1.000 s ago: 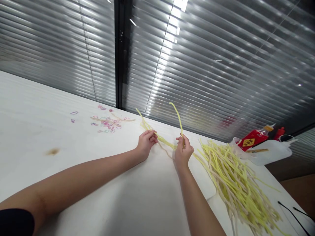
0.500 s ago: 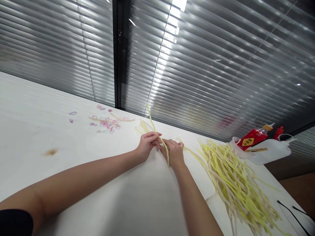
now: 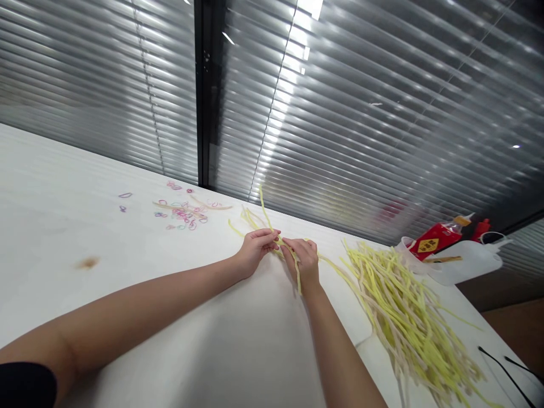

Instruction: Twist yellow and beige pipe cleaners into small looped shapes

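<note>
My left hand [image 3: 255, 249] and my right hand [image 3: 302, 262] meet at the middle of the white table [image 3: 85, 238]. Both pinch a small bunch of yellow pipe cleaners [image 3: 250, 218] that fans out toward the window. One yellow strand [image 3: 297, 276] trails back over my right wrist. A big heap of yellow and cream pipe cleaners [image 3: 403, 309] lies to the right of my right hand, not touched.
Small coloured rubber bands [image 3: 182, 214] are scattered at the far left by the window blinds [image 3: 361, 113]. A white plastic container [image 3: 463, 263] with a red packet [image 3: 433, 242] stands at the far right. Two black ties [image 3: 505, 368] lie near the right table edge.
My right hand brought its raised yellow strand down and across to my left hand. The two hands now sit together on the bunch, and the strand hangs over my right wrist.
</note>
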{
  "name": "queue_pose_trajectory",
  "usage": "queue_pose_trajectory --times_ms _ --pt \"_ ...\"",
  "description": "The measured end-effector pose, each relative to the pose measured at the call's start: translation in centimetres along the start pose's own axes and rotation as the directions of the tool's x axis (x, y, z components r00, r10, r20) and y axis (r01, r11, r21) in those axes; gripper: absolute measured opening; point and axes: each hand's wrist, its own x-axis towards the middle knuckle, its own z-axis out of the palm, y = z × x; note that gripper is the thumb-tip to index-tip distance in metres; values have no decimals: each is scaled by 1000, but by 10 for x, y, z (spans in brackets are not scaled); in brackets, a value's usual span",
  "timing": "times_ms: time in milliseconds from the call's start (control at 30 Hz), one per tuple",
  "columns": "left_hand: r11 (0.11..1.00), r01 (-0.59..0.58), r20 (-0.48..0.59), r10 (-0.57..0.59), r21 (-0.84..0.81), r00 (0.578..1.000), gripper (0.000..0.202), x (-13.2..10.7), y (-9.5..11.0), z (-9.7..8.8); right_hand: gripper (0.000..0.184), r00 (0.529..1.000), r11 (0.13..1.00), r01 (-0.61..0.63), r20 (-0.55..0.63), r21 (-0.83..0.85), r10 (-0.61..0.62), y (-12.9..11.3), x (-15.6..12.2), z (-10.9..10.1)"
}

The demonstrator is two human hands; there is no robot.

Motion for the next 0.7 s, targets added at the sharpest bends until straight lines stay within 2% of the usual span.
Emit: queue_pose_trajectory --times_ms 300,500,700 --pt "990 2 146 -22 140 989 16 -3 -3 2 17 999 999 29 -19 26 -28 5 -1 1" --pt "984 -1 161 -29 179 987 16 -4 -4 2 19 1000 999 21 -13 37 -21 4 -1 -2" --pt "977 -6 95 -15 215 995 22 -1 -5 1 21 999 999 15 39 43 -17 1 1 -3"
